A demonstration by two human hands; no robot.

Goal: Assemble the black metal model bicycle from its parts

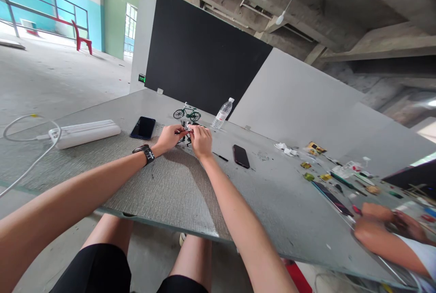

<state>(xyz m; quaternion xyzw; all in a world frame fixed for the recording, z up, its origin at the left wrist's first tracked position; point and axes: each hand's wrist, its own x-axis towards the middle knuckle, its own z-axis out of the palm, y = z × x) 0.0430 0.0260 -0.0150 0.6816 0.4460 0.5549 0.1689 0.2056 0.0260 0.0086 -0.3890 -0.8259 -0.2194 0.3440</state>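
Observation:
Both my hands meet over the table around a small model bicycle (188, 126) with silvery handlebars and dark parts. My left hand (171, 136), a dark watch on its wrist, pinches it from the left. From the right, my right hand (201, 140) closes its fingers on the same model. Much of this model is hidden by my fingers. Just behind stands a second model bicycle (187, 113), green with black wheels, upright on the table. A thin dark tool (220, 156), perhaps a screwdriver, lies to the right of my right hand.
A dark phone (143, 128) and a white power strip-like bar (85, 133) with a cable lie left. A clear bottle (223, 113) stands behind; another phone (241, 156) lies right. Farther right, small parts and tools surround a co-worker's hands (388, 220). A black panel (200, 52) rises behind.

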